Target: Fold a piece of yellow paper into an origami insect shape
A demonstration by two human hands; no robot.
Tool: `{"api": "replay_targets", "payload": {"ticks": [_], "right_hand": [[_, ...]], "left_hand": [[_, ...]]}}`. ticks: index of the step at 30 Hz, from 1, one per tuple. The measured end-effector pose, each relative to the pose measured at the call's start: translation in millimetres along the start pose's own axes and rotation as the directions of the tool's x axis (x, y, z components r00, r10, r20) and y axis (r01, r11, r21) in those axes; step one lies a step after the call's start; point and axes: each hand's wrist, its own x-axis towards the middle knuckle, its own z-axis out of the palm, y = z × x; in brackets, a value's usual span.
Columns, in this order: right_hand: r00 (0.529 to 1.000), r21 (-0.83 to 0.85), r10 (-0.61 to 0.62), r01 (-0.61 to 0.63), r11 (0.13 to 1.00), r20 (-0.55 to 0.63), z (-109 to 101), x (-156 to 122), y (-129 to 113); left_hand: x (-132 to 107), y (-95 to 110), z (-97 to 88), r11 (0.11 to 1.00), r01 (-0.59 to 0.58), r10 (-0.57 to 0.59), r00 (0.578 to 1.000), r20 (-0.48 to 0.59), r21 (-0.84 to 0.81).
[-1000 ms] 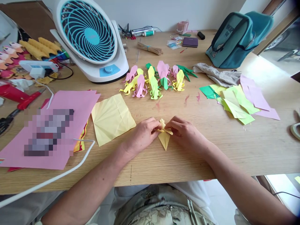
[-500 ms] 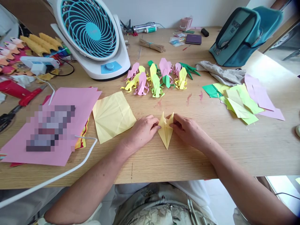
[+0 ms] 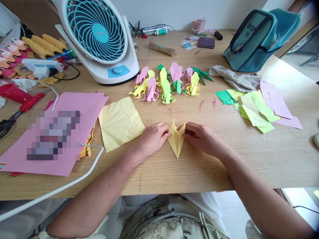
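A pale yellow folded origami paper point(image 3: 176, 142) lies on the table in front of me, one point toward me and two points upward. My left hand point(image 3: 157, 135) pinches its left edge between thumb and fingers. On the opposite side, my right hand point(image 3: 201, 136) grips the right flap; some of its fingertips are hidden behind the paper. A creased yellow square sheet point(image 3: 121, 124) rests beside my left hand. Beyond both hands stands a cluster of finished folded figures point(image 3: 163, 83) in pink, yellow and green.
A white and blue fan point(image 3: 99, 39) stands at the back left. Pink paper sheets point(image 3: 82, 103) lie at left, crossed by a white cable point(image 3: 92, 166). Paper scraps point(image 3: 259, 109), a grey cloth point(image 3: 234, 77) and a teal bag point(image 3: 256, 39) are at right.
My right hand has shifted very slightly to the right, and the folded paper's right point leans a little further outward. The left hand keeps its hold.
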Motion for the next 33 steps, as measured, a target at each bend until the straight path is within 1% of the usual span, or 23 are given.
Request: {"api": "replay_targets", "payload": {"ticks": [4, 7, 12, 17, 19, 23, 27, 30, 33], "right_hand": [[0.996, 0.038, 0.045, -0.042, 0.998, -0.073, 3.7, 2.1, 3.8], [0.992, 0.051, 0.04, -0.034, 0.998, -0.123, 6.8, 3.1, 3.7], [0.99, 0.072, 0.045, -0.036, 0.997, -0.133, 9.7, 4.4, 3.8], [0.977, 0.123, 0.093, -0.07, 0.99, -0.193, 12.5, 4.1, 2.3], [0.973, 0.112, 0.101, -0.079, 0.991, -0.207, 12.8, 3.5, 1.5], [0.98, 0.023, 0.05, -0.047, 0.999, -0.195, 12.7, 3.6, 2.0], [0.983, -0.011, -0.008, 0.006, 1.0, -0.183, 12.3, 4.7, 4.2], [0.987, -0.026, -0.02, 0.016, 1.0, -0.159, 11.4, 4.6, 4.0], [0.991, -0.027, -0.006, 0.002, 1.0, -0.132, 10.1, 3.9, 1.9]], "left_hand": [[0.2, 0.6, -0.8, 1.0, -0.001, 0.001, 1.0, 0.002, -0.001], [-0.3, 1.7, -2.0, 1.0, 0.013, -0.013, 1.0, 0.003, -0.004], [-0.6, 1.2, -1.8, 1.0, 0.012, -0.012, 1.0, 0.003, -0.005], [1.6, -0.6, -0.8, 0.999, 0.029, -0.029, 1.0, 0.007, -0.021], [2.5, -1.0, -1.5, 0.999, 0.033, -0.033, 0.999, 0.012, -0.038], [3.6, -1.0, -3.9, 0.997, 0.049, -0.049, 0.999, 0.004, -0.062], [4.0, -1.0, -5.1, 0.998, 0.031, -0.03, 0.999, 0.014, -0.058], [4.2, -0.9, -4.7, 0.999, 0.029, -0.029, 0.999, 0.03, -0.026], [4.8, -0.9, -4.1, 0.999, 0.042, -0.042, 0.999, 0.034, -0.013]]}}
